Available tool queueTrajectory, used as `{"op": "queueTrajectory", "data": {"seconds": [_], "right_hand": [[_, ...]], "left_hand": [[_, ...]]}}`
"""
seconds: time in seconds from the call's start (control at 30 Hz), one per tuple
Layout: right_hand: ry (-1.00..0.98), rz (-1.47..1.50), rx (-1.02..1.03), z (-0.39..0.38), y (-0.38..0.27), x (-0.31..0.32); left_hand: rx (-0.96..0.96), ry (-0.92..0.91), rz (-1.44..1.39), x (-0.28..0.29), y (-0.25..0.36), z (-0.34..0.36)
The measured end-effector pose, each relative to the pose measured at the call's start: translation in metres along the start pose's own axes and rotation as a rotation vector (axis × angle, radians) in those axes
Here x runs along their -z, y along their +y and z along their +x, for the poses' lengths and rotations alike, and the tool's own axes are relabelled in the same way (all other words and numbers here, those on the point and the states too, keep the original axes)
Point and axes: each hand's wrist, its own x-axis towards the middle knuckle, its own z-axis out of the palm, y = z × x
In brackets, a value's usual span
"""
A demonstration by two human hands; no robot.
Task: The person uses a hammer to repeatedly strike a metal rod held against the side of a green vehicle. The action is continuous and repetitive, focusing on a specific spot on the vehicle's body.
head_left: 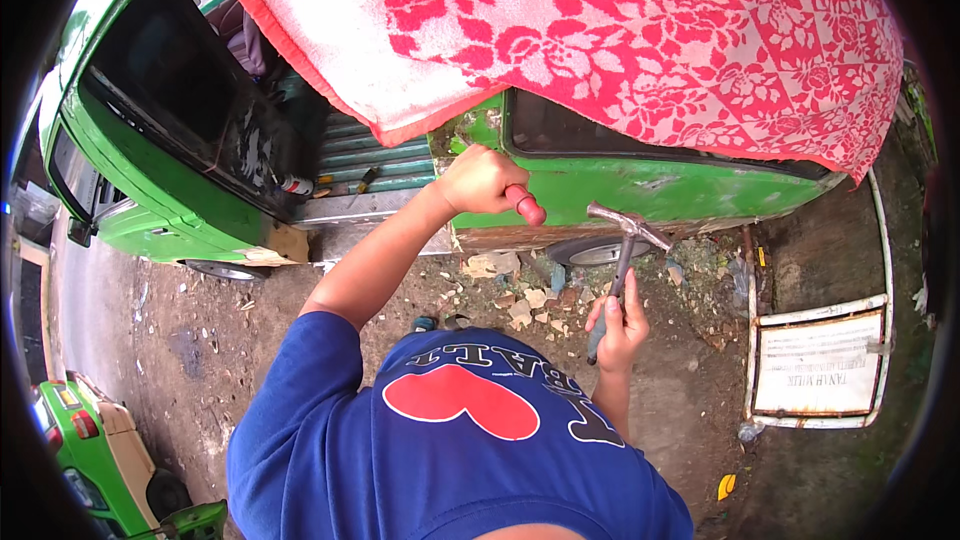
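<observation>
My left hand is closed in a fist around a tool with a rounded red handle; the handle's end sticks out toward me and the rest is hidden by the hand. It is held up against the edge of the green van's opening, where the paint is scraped. Lower and to the right, my right hand grips a hammer by its dark shaft. The metal head points up, apart from the red handle and in front of the van's lower side.
A red and white floral blanket drapes over the van's roof and part of its rear window. Broken flakes litter the ground beside the wheel. A white-framed sign stands right; another green vehicle is lower left.
</observation>
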Motion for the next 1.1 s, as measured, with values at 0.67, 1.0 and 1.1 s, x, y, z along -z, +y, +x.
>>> {"op": "queueTrajectory", "data": {"seconds": [0.67, 1.0, 1.1], "right_hand": [[0.153, 0.356, -0.032, 0.006, 0.003, -0.035], [0.089, 0.248, -0.165, 0.008, 0.033, -0.038], [0.153, 0.403, -0.188, 0.009, 0.035, -0.042]], "left_hand": [[0.145, -0.365, 0.173, -0.012, 0.007, 0.041], [0.162, -0.278, 0.188, -0.02, 0.006, 0.044], [0.167, -0.268, 0.188, -0.018, 0.007, 0.044]]}}
